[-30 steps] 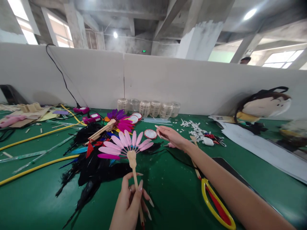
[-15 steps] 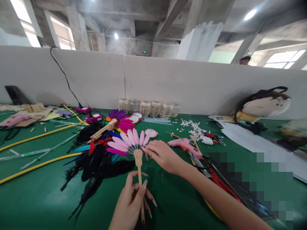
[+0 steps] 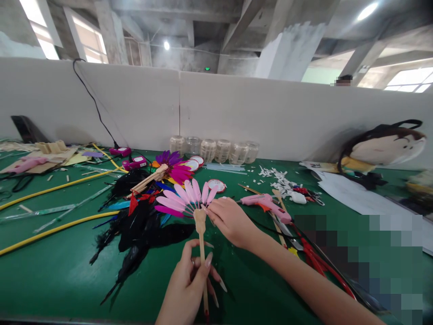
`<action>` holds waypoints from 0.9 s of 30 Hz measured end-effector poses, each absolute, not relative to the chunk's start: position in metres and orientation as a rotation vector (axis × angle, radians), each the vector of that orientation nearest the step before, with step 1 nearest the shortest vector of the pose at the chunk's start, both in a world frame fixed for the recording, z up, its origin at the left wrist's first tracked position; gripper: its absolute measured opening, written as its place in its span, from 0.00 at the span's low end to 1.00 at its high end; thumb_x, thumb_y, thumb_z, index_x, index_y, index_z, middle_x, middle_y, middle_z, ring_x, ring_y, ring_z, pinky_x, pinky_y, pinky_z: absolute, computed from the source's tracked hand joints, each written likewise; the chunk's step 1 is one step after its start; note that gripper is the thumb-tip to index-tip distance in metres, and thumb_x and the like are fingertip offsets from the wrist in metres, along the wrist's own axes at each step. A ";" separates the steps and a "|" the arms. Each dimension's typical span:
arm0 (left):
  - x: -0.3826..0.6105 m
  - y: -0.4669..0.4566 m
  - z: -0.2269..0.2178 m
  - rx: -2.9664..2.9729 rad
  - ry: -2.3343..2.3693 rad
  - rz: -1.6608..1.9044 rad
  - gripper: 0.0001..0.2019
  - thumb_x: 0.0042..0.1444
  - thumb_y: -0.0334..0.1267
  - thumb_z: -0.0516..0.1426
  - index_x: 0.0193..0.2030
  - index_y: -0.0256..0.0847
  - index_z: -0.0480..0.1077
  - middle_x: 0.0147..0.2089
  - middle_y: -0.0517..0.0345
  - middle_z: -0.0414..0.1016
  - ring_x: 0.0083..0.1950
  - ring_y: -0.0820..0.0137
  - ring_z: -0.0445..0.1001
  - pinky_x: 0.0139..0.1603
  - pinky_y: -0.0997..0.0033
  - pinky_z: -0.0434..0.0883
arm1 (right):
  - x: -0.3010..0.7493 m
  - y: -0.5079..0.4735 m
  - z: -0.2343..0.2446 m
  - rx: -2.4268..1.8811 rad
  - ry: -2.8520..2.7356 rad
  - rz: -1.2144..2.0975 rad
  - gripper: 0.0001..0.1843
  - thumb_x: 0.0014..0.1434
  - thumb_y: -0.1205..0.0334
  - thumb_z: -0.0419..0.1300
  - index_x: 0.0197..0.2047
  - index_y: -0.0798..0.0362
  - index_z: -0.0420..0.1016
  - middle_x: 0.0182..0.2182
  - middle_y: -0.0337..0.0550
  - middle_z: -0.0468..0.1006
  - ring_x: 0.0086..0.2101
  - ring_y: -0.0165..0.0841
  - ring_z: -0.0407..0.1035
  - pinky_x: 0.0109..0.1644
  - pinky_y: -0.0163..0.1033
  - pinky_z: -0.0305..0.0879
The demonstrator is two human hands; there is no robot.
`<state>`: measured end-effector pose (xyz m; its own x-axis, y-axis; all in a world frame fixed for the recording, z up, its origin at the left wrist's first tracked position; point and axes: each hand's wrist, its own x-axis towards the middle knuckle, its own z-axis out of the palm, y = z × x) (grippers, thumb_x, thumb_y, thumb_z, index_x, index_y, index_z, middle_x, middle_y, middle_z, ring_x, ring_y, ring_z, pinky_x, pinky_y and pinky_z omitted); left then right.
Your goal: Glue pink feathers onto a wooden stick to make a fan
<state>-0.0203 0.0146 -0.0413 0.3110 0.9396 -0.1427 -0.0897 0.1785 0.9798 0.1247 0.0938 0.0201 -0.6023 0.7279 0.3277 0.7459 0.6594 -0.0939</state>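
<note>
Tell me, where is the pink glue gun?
In the head view, the pink glue gun lies on the green table, right of centre, just right of the right hand at the feather fan, with white paper scraps behind it.

No legible text, label or number anywhere; small green lit sign (image 3: 206, 69) far off, too blurred.

Left hand (image 3: 186, 289): fingers grip the wooden handle of the feather fan (image 3: 186, 198).
Right hand (image 3: 230, 219): fingertips touch its pink feathers.
Glue gun (image 3: 267, 203): lies on the green surface (image 3: 50, 271), near the right hand.
</note>
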 end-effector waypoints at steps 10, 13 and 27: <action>-0.019 0.014 -0.038 1.132 0.976 0.900 0.20 0.54 0.52 0.49 0.47 0.41 0.53 0.25 0.62 0.69 0.20 0.76 0.66 0.18 0.80 0.63 | 0.121 0.092 0.020 -1.207 -2.586 -0.216 0.16 0.63 0.63 0.41 0.30 0.55 0.65 0.29 0.41 0.69 0.31 0.31 0.59 0.36 0.37 0.47; -0.020 0.014 -0.038 1.122 0.978 0.897 0.20 0.54 0.52 0.49 0.47 0.41 0.52 0.25 0.62 0.70 0.21 0.76 0.66 0.19 0.80 0.63 | 0.121 0.092 0.019 -1.220 -2.599 -0.247 0.16 0.63 0.63 0.41 0.29 0.55 0.65 0.29 0.41 0.69 0.30 0.30 0.58 0.34 0.37 0.46; -0.019 0.013 -0.036 1.115 0.996 0.921 0.20 0.53 0.52 0.50 0.46 0.42 0.54 0.25 0.63 0.70 0.20 0.76 0.66 0.19 0.80 0.62 | 0.124 0.092 0.023 -1.291 -2.460 -0.150 0.17 0.64 0.61 0.39 0.28 0.54 0.62 0.28 0.39 0.70 0.29 0.29 0.59 0.35 0.36 0.48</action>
<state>-0.0191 0.0135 -0.0356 0.2931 0.9421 -0.1631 -0.0890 0.1968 0.9764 0.1240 0.0924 0.0230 -0.5194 0.7755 0.3589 0.8133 0.5775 -0.0709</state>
